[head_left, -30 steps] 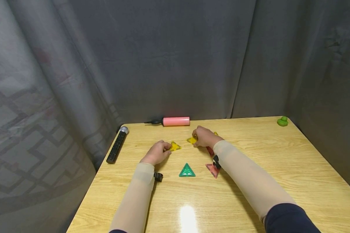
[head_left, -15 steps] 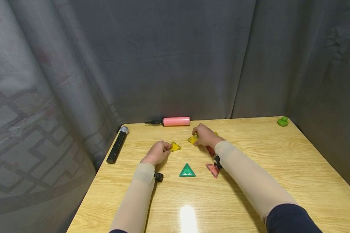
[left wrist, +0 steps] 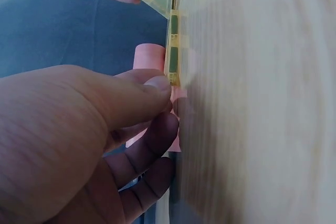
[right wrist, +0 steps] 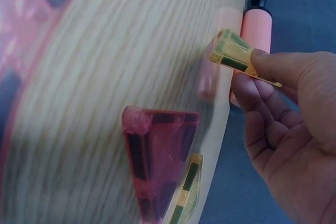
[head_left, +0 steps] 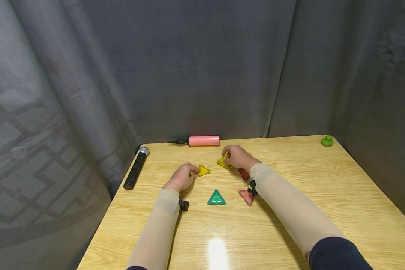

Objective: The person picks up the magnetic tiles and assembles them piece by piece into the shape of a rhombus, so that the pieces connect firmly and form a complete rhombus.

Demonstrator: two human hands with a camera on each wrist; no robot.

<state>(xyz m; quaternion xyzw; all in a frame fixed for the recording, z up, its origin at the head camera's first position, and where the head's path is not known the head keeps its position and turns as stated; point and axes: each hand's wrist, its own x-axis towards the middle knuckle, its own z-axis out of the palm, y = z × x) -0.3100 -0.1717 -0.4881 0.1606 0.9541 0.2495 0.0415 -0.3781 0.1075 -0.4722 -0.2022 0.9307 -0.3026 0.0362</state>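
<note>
Between thumb and fingers, my left hand (head_left: 181, 177) pinches the near-left corner of a yellow triangular magnetic tile (head_left: 204, 170), which lies low along the tabletop in the left wrist view (left wrist: 174, 51). My right hand (head_left: 239, 156) holds a second yellow triangular tile (head_left: 222, 162), tilted; the thumb presses its face in the right wrist view (right wrist: 235, 51). The two yellow tiles are a short gap apart. Under my right wrist lies a red triangular tile (right wrist: 160, 150), with a third yellow tile (right wrist: 190, 190) beside it, mostly hidden from the head view by my hand.
Closer to me lie a green triangular tile (head_left: 216, 198) and a pink triangular tile (head_left: 246, 197), the latter partly covered by the right wrist strap. A pink hand pump (head_left: 204, 140) rests at the back edge, a black microphone (head_left: 135, 170) at left, a green toy (head_left: 327, 141) far right.
The yellow tile in my right hand has turned and tilted, showing more of its face. My left hand and its tile have shifted very slightly right.
</note>
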